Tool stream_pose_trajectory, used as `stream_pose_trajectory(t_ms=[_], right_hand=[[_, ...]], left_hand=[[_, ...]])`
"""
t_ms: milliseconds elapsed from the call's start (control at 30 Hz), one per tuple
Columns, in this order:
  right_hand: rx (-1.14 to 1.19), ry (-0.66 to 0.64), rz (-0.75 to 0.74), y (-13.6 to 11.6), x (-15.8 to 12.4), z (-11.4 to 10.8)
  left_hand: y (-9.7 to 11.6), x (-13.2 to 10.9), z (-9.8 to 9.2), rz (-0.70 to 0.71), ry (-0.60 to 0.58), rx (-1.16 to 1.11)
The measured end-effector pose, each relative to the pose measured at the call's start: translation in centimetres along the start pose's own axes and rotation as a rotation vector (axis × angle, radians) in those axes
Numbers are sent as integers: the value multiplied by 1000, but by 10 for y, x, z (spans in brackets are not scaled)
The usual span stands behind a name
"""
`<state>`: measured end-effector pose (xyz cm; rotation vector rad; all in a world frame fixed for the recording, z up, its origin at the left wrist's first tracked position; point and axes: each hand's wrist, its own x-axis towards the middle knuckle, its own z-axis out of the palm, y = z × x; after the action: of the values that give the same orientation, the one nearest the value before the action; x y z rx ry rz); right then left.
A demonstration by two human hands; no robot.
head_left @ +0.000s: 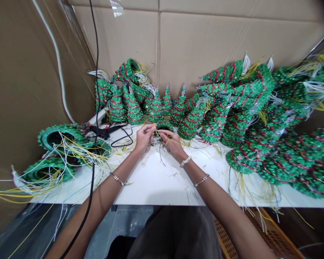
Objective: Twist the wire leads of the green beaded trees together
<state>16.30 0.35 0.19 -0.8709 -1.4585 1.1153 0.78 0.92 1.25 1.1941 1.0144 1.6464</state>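
Note:
My left hand (145, 137) pinches yellow wire ends near the middle of the white table (151, 180). Close beside it on the right, my right hand (172, 140) has its fingers closed on the yellow wires (157, 133) too. Behind my hands lies a green tree (164, 126) with its hollow base facing me, partly hidden by my fingers. A dark wire (161, 156) hangs down below the hands onto the table.
Green trees with red garland (216, 122) crowd the back and right. At left lie hollow-based trees (56, 135) trailing wires and a black glue gun (104, 131). A black cable (93, 172) crosses my left arm. An orange crate (275, 230) stands below right.

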Motion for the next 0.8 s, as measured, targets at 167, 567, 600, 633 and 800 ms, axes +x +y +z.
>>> stream_pose_trajectory(t_ms=[167,567,600,633,800], right_hand=[[197,77,35,0,4,5],[112,50,33,-2,5,4],[87,43,26,-3,4,3],[63,40,17,-4,4,3],[-18,40,6,-4,3,2]], left_hand=[[2,1,-3,-51,4,-92],[1,1,-1,82,-154,75],[1,0,-1,89,-165,92],[1,0,-1,92,-174,109],[3,-3,-1,107,-200,171]])
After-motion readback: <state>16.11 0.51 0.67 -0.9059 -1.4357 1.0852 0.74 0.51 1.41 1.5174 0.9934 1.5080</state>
